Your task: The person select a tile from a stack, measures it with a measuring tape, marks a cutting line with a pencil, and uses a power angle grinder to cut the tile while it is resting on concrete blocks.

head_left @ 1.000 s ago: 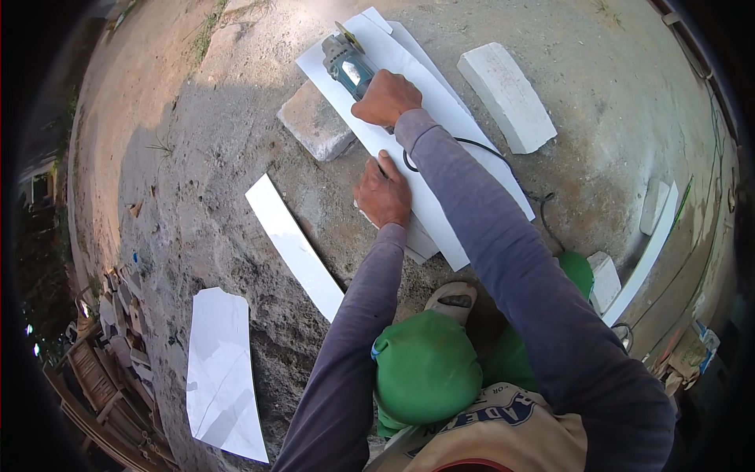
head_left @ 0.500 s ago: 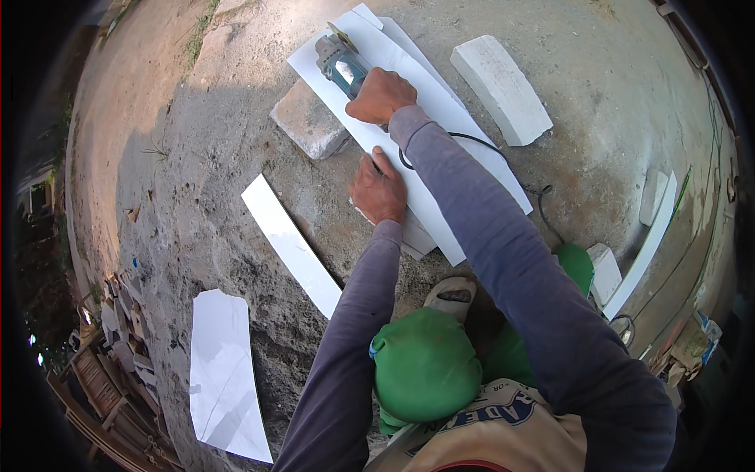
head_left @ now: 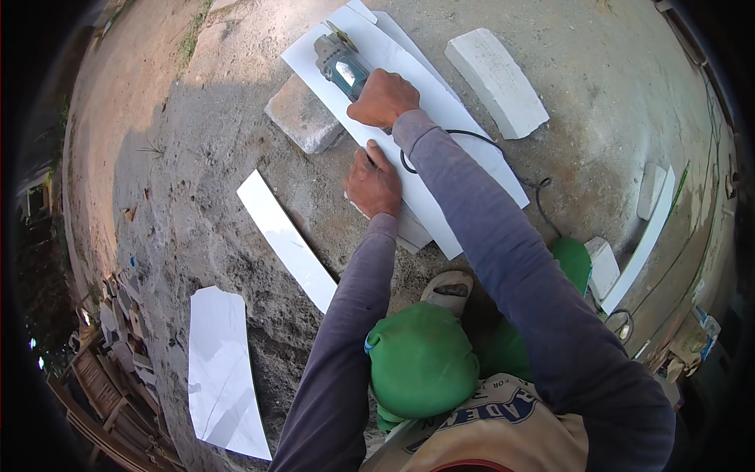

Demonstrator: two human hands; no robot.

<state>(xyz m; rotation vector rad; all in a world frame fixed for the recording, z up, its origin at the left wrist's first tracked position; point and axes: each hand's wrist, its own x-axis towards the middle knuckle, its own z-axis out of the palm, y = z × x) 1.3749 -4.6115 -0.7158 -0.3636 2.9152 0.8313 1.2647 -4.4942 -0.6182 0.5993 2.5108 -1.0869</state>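
Observation:
My right hand (head_left: 385, 98) is wrapped round the body of a teal and grey angle grinder (head_left: 343, 69). The grinder's disc (head_left: 342, 36) stands on edge over the far end of a long white tile (head_left: 464, 185). A black cord (head_left: 480, 134) runs back from the tool across the tile. At the tile's left edge my left hand (head_left: 373, 185) is closed, thumb along the top and fingers curled at the side; its fingertips are partly hidden. Stone blocks prop the tile, one (head_left: 305, 114) showing at its left.
A pale block (head_left: 497, 82) lies right of the tile. Two cut white pieces, a narrow strip (head_left: 287, 240) and a wider one (head_left: 224, 374), lie on the rough ground at left. Another strip (head_left: 641, 244) leans on blocks at right. My sandalled foot (head_left: 450, 291) is close to the tile's near end.
The whole scene has shifted slightly up and left in view. My hands keep the same grip, and the grinder stays in nearly the same place on the tile.

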